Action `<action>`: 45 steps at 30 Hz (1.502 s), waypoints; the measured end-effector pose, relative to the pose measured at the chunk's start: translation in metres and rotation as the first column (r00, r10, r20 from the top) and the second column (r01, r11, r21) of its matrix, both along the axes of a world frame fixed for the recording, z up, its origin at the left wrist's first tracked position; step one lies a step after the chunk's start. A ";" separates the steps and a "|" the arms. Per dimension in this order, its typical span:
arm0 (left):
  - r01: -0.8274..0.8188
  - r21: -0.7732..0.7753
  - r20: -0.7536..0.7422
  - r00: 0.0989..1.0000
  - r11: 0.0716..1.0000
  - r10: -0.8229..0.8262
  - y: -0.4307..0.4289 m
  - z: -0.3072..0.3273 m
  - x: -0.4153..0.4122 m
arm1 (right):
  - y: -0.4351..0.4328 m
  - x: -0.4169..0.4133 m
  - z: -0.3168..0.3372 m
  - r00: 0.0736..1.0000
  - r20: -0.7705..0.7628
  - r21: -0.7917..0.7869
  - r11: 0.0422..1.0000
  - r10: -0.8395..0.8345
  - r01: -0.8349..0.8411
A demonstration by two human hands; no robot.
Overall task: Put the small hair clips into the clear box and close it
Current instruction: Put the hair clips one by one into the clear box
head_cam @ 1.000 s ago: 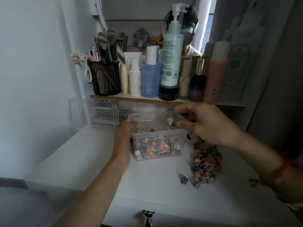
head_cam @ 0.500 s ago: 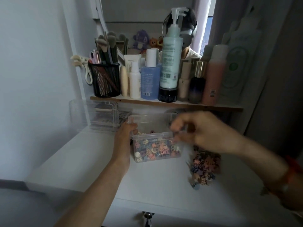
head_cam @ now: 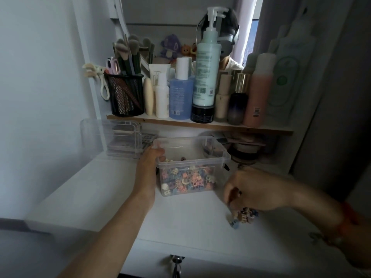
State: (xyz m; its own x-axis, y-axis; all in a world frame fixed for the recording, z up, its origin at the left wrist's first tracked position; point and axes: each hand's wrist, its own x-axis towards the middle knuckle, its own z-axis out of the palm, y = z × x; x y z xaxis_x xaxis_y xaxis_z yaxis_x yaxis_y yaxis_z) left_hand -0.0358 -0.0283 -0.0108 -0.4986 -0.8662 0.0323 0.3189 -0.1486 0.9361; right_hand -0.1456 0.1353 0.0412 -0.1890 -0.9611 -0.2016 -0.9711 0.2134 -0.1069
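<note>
The clear box stands open on the white desk, about half full of small coloured hair clips. My left hand grips the box's left wall, thumb over the rim. My right hand is down on the desk to the right of the box, fingers curled over the loose pile of small hair clips, most of which it hides. Whether the fingers hold any clips is hidden. No lid for the box is plainly visible.
A shelf just behind the box carries bottles and a black mesh brush holder. A clear organiser sits at the back left. More jars sit under the shelf at the right. The desk's front edge has a drawer key.
My right hand moved from over the box down and right onto the clip pile on the desk. The left hand stayed on the box wall.
</note>
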 end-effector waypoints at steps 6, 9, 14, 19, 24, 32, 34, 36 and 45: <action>0.014 -0.003 -0.018 1.000 1.000 -0.014 -0.001 0.000 0.000 | -0.007 -0.003 -0.008 1.000 -0.028 -0.022 1.000 -0.006 0.005; 0.033 -0.021 -0.010 0.999 0.999 -0.033 -0.002 -0.001 0.000 | -0.007 -0.006 0.011 0.998 0.068 -0.063 0.998 0.006 -0.001; 0.033 -0.003 -0.017 0.999 0.999 -0.033 -0.002 -0.001 0.001 | -0.011 -0.007 0.044 0.986 0.167 -0.184 0.982 -0.016 0.047; 0.027 -0.038 -0.021 0.999 0.999 -0.028 -0.004 -0.003 0.001 | -0.014 0.003 0.010 1.000 0.011 0.059 0.998 0.013 -0.014; 0.022 -0.044 -0.022 0.999 0.999 -0.023 -0.004 -0.004 -0.001 | -0.013 0.007 0.002 0.999 -0.032 0.080 0.997 -0.014 0.016; 0.013 -0.036 -0.034 0.999 0.999 -0.015 -0.004 -0.003 -0.001 | -0.011 0.003 0.051 0.963 0.271 -0.416 0.903 0.013 0.105; 0.017 -0.037 -0.037 0.999 0.999 -0.019 -0.003 -0.002 -0.001 | -0.018 -0.002 0.054 0.976 0.213 -0.569 0.808 -0.033 0.151; 0.021 -0.033 -0.035 0.999 0.999 -0.022 -0.002 -0.002 0.000 | -0.023 -0.004 0.049 0.991 0.108 -0.588 0.799 -0.076 0.125; 0.007 -0.022 -0.003 1.000 1.000 -0.007 -0.002 -0.001 0.000 | 0.006 0.012 0.006 0.981 0.191 0.157 0.988 -0.027 -0.003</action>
